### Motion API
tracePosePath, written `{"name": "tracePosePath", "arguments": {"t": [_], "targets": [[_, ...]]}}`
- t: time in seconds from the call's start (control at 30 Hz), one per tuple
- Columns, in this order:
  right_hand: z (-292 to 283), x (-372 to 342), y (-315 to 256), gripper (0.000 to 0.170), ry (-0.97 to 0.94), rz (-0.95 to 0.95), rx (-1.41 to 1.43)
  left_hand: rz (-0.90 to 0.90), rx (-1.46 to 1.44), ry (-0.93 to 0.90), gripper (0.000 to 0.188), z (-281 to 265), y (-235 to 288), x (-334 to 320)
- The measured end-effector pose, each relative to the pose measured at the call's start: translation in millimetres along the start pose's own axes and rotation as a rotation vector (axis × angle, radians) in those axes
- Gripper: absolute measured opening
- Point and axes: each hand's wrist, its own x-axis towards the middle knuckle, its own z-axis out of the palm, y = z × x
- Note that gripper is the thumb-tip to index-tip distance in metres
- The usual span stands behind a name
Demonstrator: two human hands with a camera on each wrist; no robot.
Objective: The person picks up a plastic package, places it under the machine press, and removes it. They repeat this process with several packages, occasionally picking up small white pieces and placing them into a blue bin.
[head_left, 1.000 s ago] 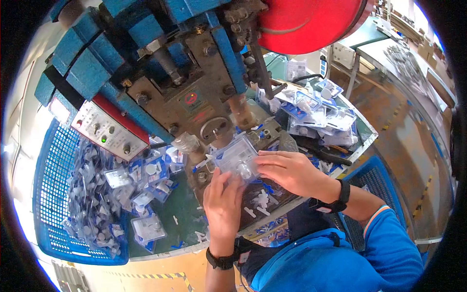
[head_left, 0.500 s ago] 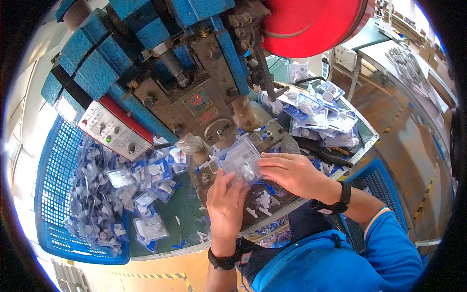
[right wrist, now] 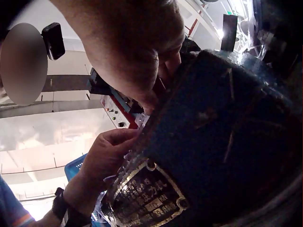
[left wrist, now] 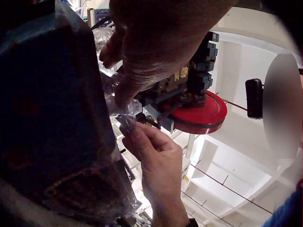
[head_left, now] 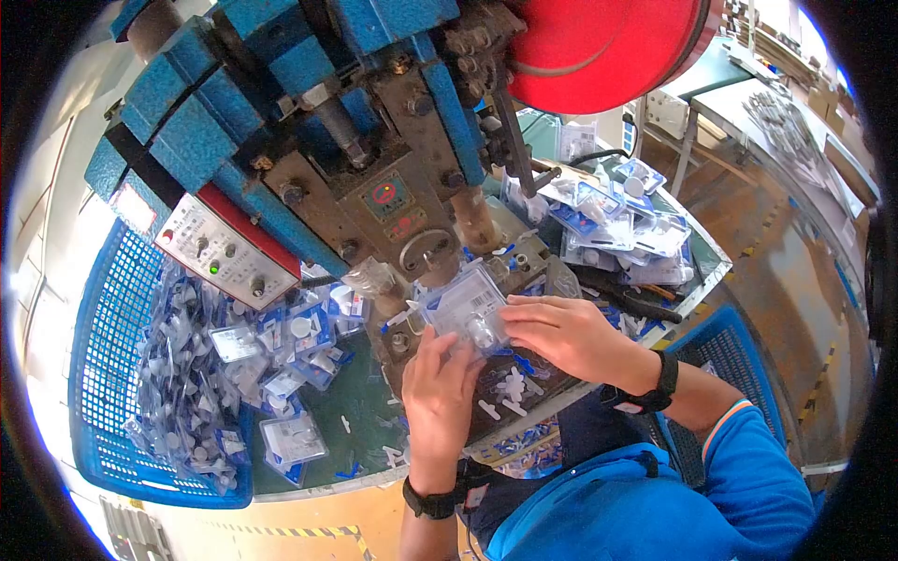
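Under the press head, a clear plastic package with a printed label lies tilted between the two hands. At its lower left edge is the left hand, fingers bent over the rim. The right hand pinches the package's right edge, thumb beneath and fingers on top. In the left wrist view the left hand reaches down at the plastic, and the right hand pinches its edge. The right wrist view has the right hand above and the left hand below; the machine body hides most of the package.
The blue press with its red wheel stands over the green table. A blue basket full of packages is at left, a package pile at right. Small white and blue scraps lie near the front edge.
In the head view, the press, table and hands have shifted slightly right and down together. Both hands keep the same hold on the package.
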Motion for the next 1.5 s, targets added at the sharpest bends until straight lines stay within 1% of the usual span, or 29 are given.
{"name": "tracePosePath", "arguments": {"t": [0.13, 0.4, 0.5, 0.6, 0.73, 0.9, 0.93, 1.0, 1.03, 1.1, 1.13, 1.2, 1.27, 1.3, 1.33, 1.37, 1.4, 1.43, 1.47, 1.5], "targets": [[2, -2, 1, 0.019, 0.004, 0.023, 0.008, -0.005, -0.004, 0.002, 0.028, 0, 1, 1], [3, -3, 1, 0.018, -0.015, 0.002, -0.003, -0.007, 0.004, -0.005, 0.027, 0, 1, 0], [4, -4, 2, 0.018, -0.010, -0.014, -0.012, 0.052, 0.023, -0.005, 0.028, -1, -1, 1], [-1, 0, -2, 0.018, 0.011, -0.018, -0.031, 0.073, 0.075, 0.073, 0.029, -4, 2, 5], [-4, 7, 1, 0.017, 0.006, -0.067, -0.046, 0.079, 0.048, 0.059, 0.033, -10, 0, 6], [-10, 15, 0, 0.016, -0.045, -0.063, -0.054, 0.057, 0.103, 0.065, 0.042, -13, 10, 12], [-8, 17, 0, 0.016, -0.050, -0.059, -0.059, 0.070, 0.116, 0.061, 0.041, -10, 11, 14], [-13, 24, -1, 0.016, -0.089, -0.117, -0.103, 0.096, 0.136, 0.058, 0.041, -1, 12, 17], [-15, 24, -1, 0.015, -0.113, -0.142, -0.125, 0.080, 0.139, 0.032, 0.040, 4, 10, 15], [-2, 10, 2, 0.016, -0.156, -0.111, -0.052, 0.048, 0.146, -0.016, 0.038, 16, 4, 7], [5, 6, 5, 0.016, -0.167, -0.110, -0.024, 0.054, 0.137, -0.002, 0.038, 21, 3, 3], [10, 2, 14, 0.016, -0.081, -0.138, -0.044, 0.076, 0.130, 0.051, 0.037, 27, 0, 1], [12, -5, 6, 0.015, -0.029, -0.114, 0.003, 0.072, 0.106, 0.027, 0.041, 21, 2, -6], [9, -8, 2, 0.015, -0.032, -0.137, -0.045, 0.069, 0.107, 0.037, 0.042, 22, 5, -8], [8, -10, -6, 0.016, 0.011, -0.170, -0.021, 0.068, 0.105, 0.048, 0.043, 24, 10, -10], [7, -15, -15, 0.017, 0.050, -0.199, 0.002, 0.041, 0.093, 0.052, 0.045, 21, 18, -14], [3, -17, -23, 0.019, 0.084, -0.224, 0.025, 0.032, 0.022, 0.081, 0.044, 19, 22, -18], [-7, -14, -36, 0.026, 0.064, -0.232, 0.032, 0.019, -0.050, 0.106, 0.042, 17, 27, -24], [-21, -9, -49, 0.029, 0.095, -0.226, 0.080, 0.005, -0.121, 0.132, 0.041, 14, 33, -30], [-36, -2, -59, 0.031, 0.131, -0.226, 0.125, -0.170, -0.358, 0.175, 0.036, 8, 47, -39]]}}
